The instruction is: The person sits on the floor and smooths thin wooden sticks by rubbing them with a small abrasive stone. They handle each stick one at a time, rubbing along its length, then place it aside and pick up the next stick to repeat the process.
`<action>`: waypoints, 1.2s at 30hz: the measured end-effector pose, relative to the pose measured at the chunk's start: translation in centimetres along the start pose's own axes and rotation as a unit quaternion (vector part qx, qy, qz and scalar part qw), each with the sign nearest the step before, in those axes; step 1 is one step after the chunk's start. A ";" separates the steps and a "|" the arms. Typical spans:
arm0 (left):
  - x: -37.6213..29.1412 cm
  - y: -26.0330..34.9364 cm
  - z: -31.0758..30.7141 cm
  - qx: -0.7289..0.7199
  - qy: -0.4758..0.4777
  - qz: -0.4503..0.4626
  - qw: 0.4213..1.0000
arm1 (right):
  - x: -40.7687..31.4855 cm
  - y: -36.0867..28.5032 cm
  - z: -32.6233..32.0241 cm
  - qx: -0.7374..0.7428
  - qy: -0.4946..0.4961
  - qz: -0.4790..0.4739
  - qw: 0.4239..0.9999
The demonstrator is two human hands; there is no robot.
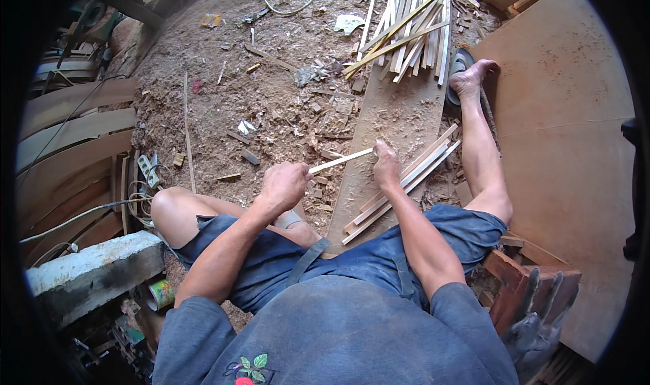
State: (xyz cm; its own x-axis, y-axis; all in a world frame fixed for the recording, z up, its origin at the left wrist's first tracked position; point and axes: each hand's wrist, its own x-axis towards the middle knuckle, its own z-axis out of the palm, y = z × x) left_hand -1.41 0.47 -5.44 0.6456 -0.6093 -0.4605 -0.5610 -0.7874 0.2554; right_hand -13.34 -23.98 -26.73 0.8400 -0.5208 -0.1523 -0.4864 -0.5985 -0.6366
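Observation:
A thin pale wooden strip (341,162) spans the gap between my two hands. My left hand (285,184) is closed on its lower left end, above the shavings. The strip's other end meets my right hand (386,164), whose fingers are curled round it. Below my hands a wide wooden board (373,116) lies on the ground between my legs, dusted with shavings. Several wooden strips (406,187) lie lengthwise on the board beside my right forearm. A larger, crisscrossed pile of wooden strips (411,35) covers the board's far end.
Wood shavings and offcuts (238,95) cover the ground. A large flat panel (558,131) lies at the right, near a reddish wooden piece (533,283). At the left are curved boards (76,151), a power strip (149,171), a concrete block (101,263) and a can (161,294).

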 end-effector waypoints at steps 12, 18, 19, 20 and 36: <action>-0.3 -0.1 -0.2 -0.005 0.021 0.014 1.000 | -0.8 -1.6 -0.4 0.014 0.121 -0.151 0.981; -0.3 -0.3 0.2 0.010 0.006 0.000 1.000 | -1.4 -2.4 -0.5 0.064 0.078 -0.041 0.994; -0.3 -0.3 0.2 0.007 0.013 0.009 1.000 | -1.5 -2.5 -0.5 0.034 0.077 -0.075 0.994; -0.3 -0.4 0.2 0.002 0.021 0.018 1.000 | -1.5 -2.5 -0.4 0.006 0.090 -0.128 0.988; -0.3 -0.3 0.3 0.010 0.018 0.009 1.000 | -0.8 -0.1 1.6 -0.035 0.105 -0.084 0.990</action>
State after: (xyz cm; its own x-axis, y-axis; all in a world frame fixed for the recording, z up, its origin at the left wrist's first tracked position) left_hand -1.56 0.96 -5.63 0.6528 -0.6270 -0.4252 -0.5833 -0.7741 0.2460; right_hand -13.56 -22.49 -27.75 0.8462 -0.5200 0.1164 -0.3646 -0.7244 -0.5851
